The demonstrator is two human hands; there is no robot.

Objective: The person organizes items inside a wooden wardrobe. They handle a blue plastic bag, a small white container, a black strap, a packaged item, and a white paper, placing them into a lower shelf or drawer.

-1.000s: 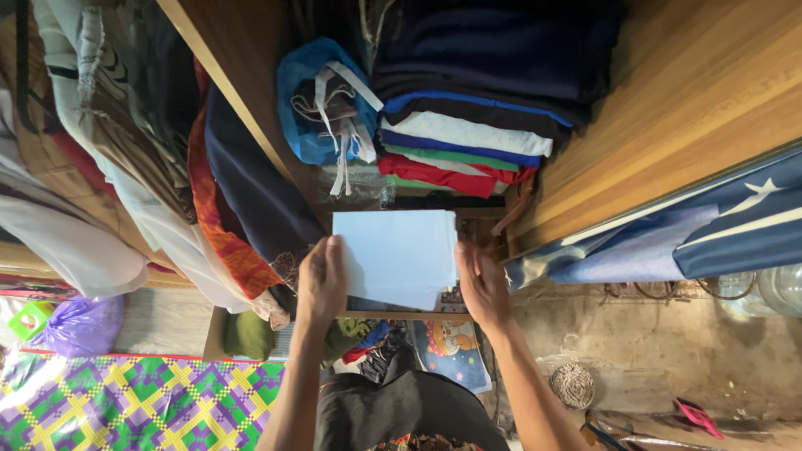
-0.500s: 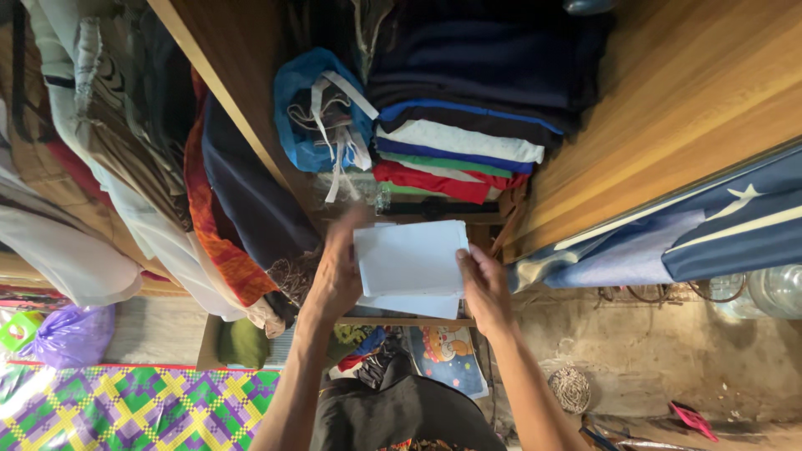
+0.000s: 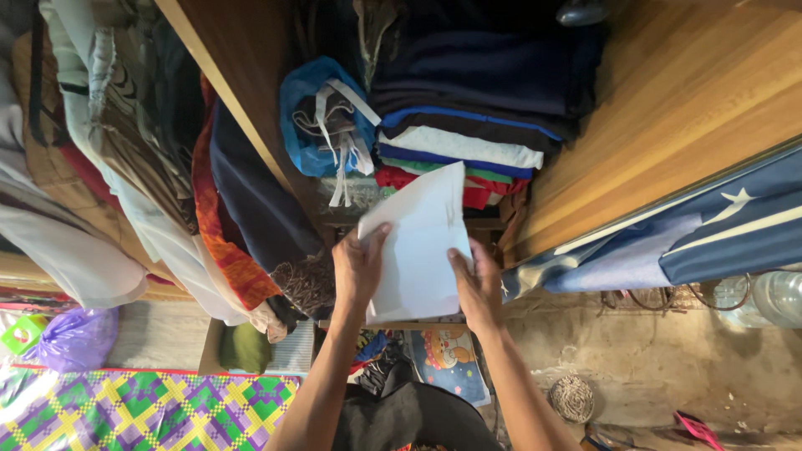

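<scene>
I hold a folded white cloth (image 3: pixel 418 246) in both hands in front of a wooden wardrobe. My left hand (image 3: pixel 357 269) grips its left edge and my right hand (image 3: pixel 476 284) grips its lower right edge. The cloth is tilted, its upper corner reaching the stack of folded clothes (image 3: pixel 468 134) on the shelf, where dark, white, blue, green and red pieces lie piled. A blue bag with white straps (image 3: pixel 322 117) sits to the left of that stack.
Hanging garments (image 3: pixel 167 167) fill the left compartment behind a wooden divider (image 3: pixel 242 92). A wooden door panel (image 3: pixel 685 100) and blue fabric with a white star (image 3: pixel 710 225) are at right. A checked mat (image 3: pixel 142 409) and purple bag (image 3: pixel 71 338) lie below left.
The cloth has gone from flat and level to tilted, its top corner raised to the folded stack. My left hand shifted right onto the cloth's left edge.
</scene>
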